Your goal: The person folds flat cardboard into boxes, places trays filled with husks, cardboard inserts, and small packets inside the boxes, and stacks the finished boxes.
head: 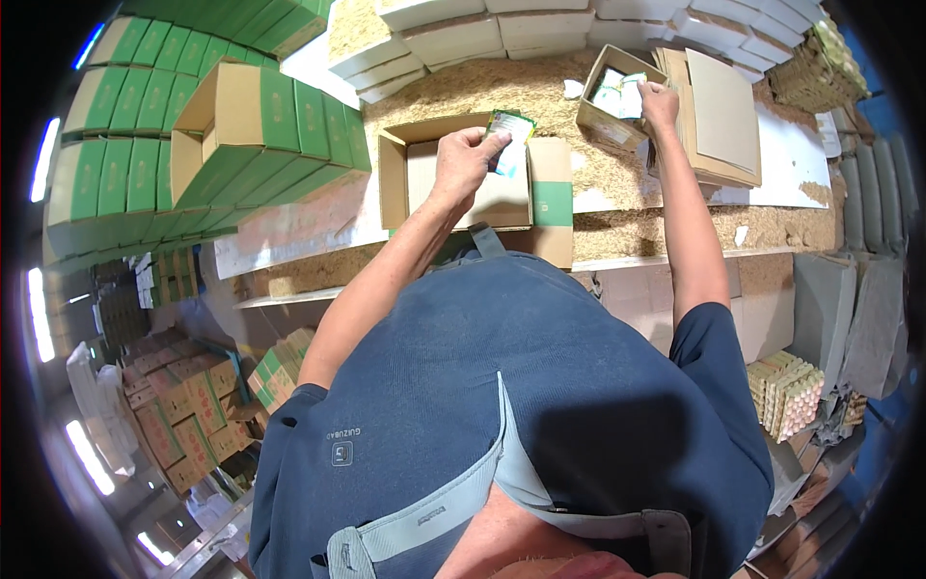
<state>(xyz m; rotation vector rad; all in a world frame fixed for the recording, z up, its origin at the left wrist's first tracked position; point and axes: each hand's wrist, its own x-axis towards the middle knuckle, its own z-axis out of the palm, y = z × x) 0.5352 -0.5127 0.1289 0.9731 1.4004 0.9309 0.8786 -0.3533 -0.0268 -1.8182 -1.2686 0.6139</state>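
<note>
My left hand (461, 165) pinches a small printed packet (512, 130) with green and white on it. It hangs above an open cardboard carton (393, 181) directly before me. A flat cardboard sheet (425, 177) covers much of the carton's inside, and a flap with a green band lies out to its right. Farther right, my right hand (658, 107) grips the edge of another packet (631, 95) at the mouth of a small open cardboard box (611, 132). More white and green packets (608, 90) lie in that box.
Green cartons (289, 159) are stacked at left, one open toward me. Flat cardboard sheets (723, 116) are piled beside the small box. White boxes (463, 43) line the back. Loose chaff-like material (499, 87) covers much of the worktop. Egg trays (785, 394) stand at lower right.
</note>
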